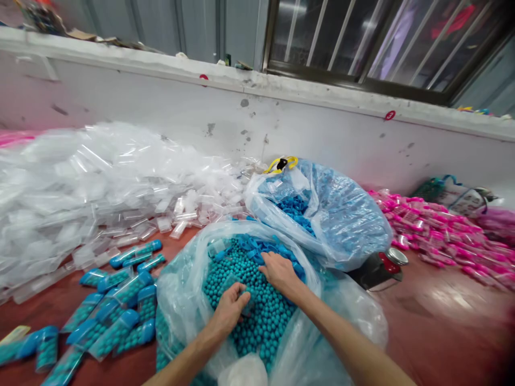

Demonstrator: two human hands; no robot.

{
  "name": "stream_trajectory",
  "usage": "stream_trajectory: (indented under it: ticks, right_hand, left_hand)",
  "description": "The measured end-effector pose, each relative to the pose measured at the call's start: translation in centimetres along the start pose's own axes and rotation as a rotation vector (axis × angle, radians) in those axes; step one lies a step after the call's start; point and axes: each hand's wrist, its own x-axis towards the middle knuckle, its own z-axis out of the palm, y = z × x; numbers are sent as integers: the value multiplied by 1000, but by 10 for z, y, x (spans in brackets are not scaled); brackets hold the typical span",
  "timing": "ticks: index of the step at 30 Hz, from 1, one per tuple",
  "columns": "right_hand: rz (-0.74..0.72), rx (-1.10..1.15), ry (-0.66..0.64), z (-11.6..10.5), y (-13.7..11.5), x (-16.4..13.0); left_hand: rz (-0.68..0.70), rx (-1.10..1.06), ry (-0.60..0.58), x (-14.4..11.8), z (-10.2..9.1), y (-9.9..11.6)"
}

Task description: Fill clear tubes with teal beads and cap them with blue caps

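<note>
My left hand is closed around a clear plastic container, low among the teal beads in an open plastic bag. Much of the container is hidden by my fingers and the beads. At the far side of the same bag, my right hand reaches into a heap of blue plastic caps lying on the beads. Its fingers are curled at the edge of the heap, and their tips are partly hidden; what they pinch, if anything, does not show clearly.
Filled, blue-capped containers lie on the red surface at left. Behind them spreads a large pile of clear empty containers. A second bag holds blue caps. Pink-capped items and a dark metal-topped can are at right.
</note>
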Motion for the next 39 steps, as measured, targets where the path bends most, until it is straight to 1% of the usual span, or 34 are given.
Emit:
stream_trajectory:
  ticks: [2,4,8,11,13,15,17,19,22,24,26,29,35,39]
  right_hand:
    - [1,-6,-13,8,-3,13]
    - [-19,-2,-19,13,-2,14]
    - [-72,-11,-6,11,3,-8]
    - [-137,-15,-54,11,-2,-29]
    - [-201,42,-76,14,-9,-40]
    - [-257,151,-46,17,-16,-47]
    - [-278,310,-16,17,-19,-50]
    - [-233,509,-17,14,-20,-50]
    - [-73,778,-46,13,-19,-46]
    - [21,897,-54,15,-18,-45]
    - [64,979,-54,18,-17,-46]
    - [53,1007,-38,19,-18,-49]
    - [-73,885,44,11,-19,-54]
    - [-46,910,-5,11,-20,-59]
  left_hand:
    - [-33,-19,-5,1,1,-2]
    - [-28,-35,1,2,0,-3]
    - [-17,-78,-14,2,0,-5]
    - [-33,-97,-23,3,1,-4]
    - [-36,-102,-15,2,2,-2]
    - [-7,-105,-3,-1,1,0]
    - [30,-115,-6,-4,1,1]
    - [56,-134,-27,-6,1,1]
    - [59,-187,-95,-9,2,1]
    - [53,-231,-122,-11,3,1]
    - [46,-269,-111,-12,5,1]
    - [30,-294,-61,-13,6,3]
    - [14,-232,38,-17,12,15]
    - [-3,-235,-27,-21,12,21]
